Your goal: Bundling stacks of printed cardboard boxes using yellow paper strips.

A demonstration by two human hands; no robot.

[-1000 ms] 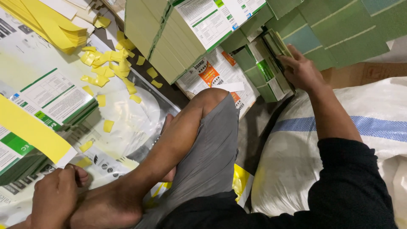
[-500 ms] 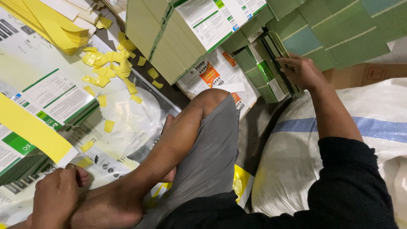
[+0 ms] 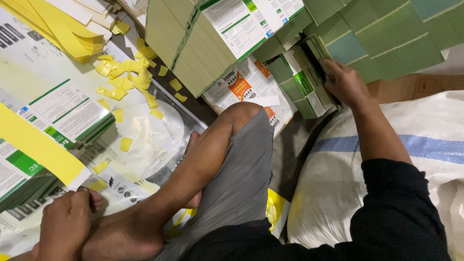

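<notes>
The right hand clasps a few green cartons at the far stack, most unpicked, while the left hand pinches a yellow strip near left.

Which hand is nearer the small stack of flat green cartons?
Right. The right hand rests on the stack of flat green cartons, fingers at its edge. The left hand is far off at the lower left, beside the bare foot.

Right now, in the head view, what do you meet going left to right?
Left hand → scattered yellow paper scraps → bent knee → right hand on folded green cartons → white woven sack.
</notes>
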